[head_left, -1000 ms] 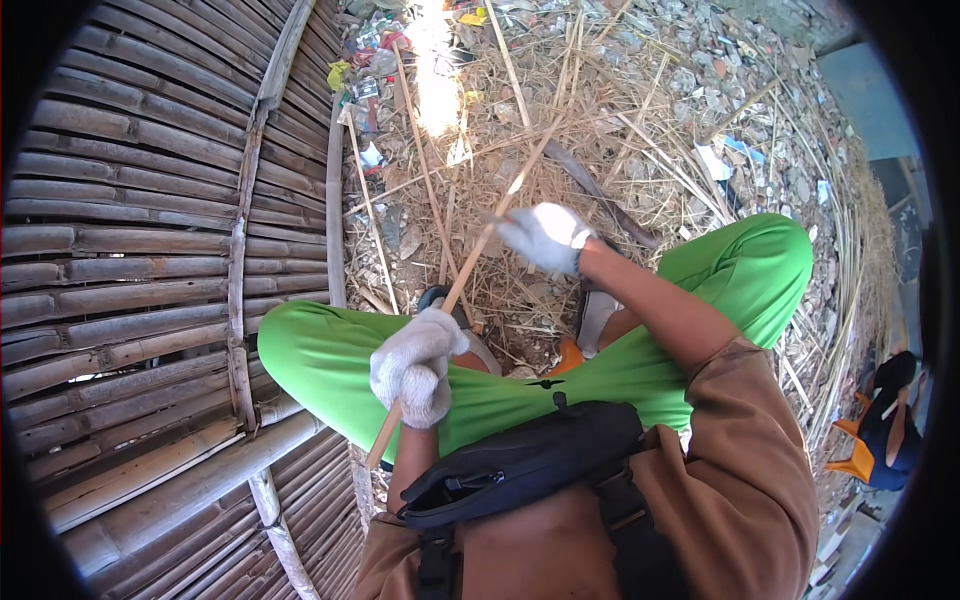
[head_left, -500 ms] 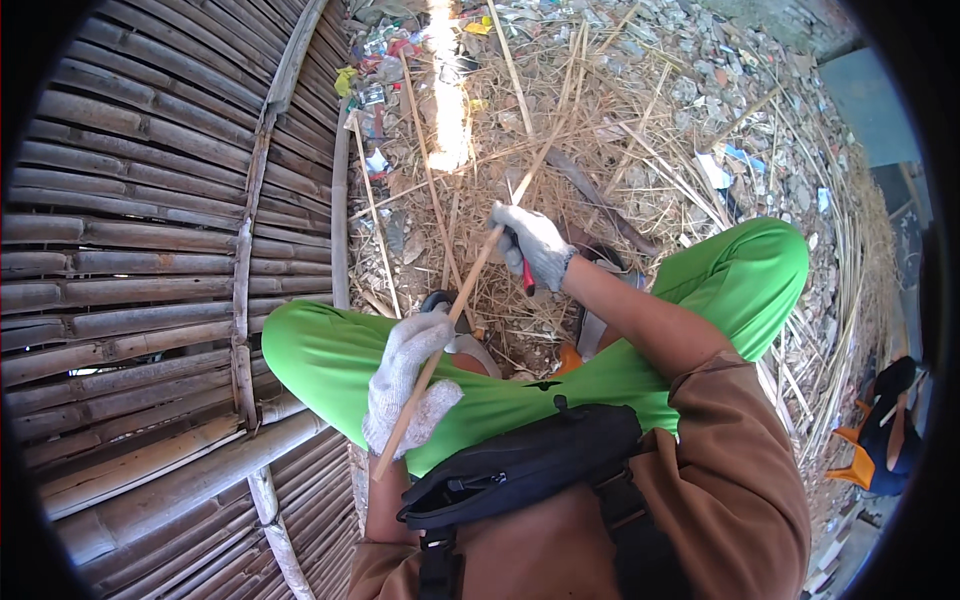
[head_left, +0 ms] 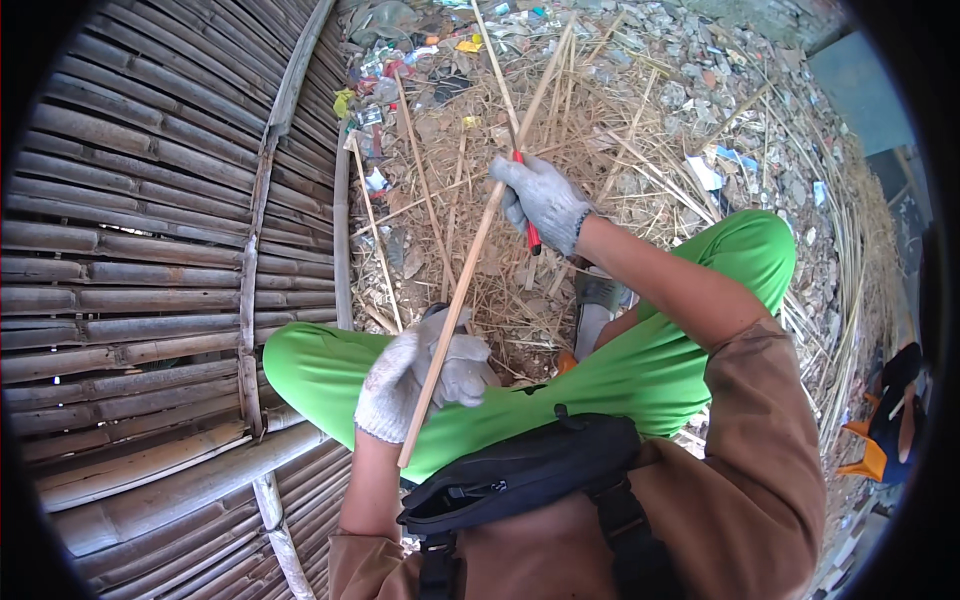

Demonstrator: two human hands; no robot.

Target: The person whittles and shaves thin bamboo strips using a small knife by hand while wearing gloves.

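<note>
My right hand [head_left: 545,198], in a white knit glove, is closed round a knife with a red and black handle [head_left: 533,238]. Its narrow blade points away from me, and the thumb side presses on a long split bamboo strip [head_left: 462,290]. The strip slants from the far ground down towards my lap. My left hand [head_left: 400,385], also gloved, lies under the strip's near end above my left thigh. Its fingers are loosely apart, and none wrap over the strip, which crosses the palm.
A slatted bamboo wall [head_left: 160,240] rises along my left. More bamboo strips [head_left: 425,175] lie ahead on ground covered with shavings, stones and litter. A black pouch [head_left: 530,460] rests at my waist. At the far right are dark and orange things [head_left: 880,430].
My right hand has slid farther away along the strip with the knife. My left hand has turned and its fingers have loosened. The bright light patch on the ground is gone.
</note>
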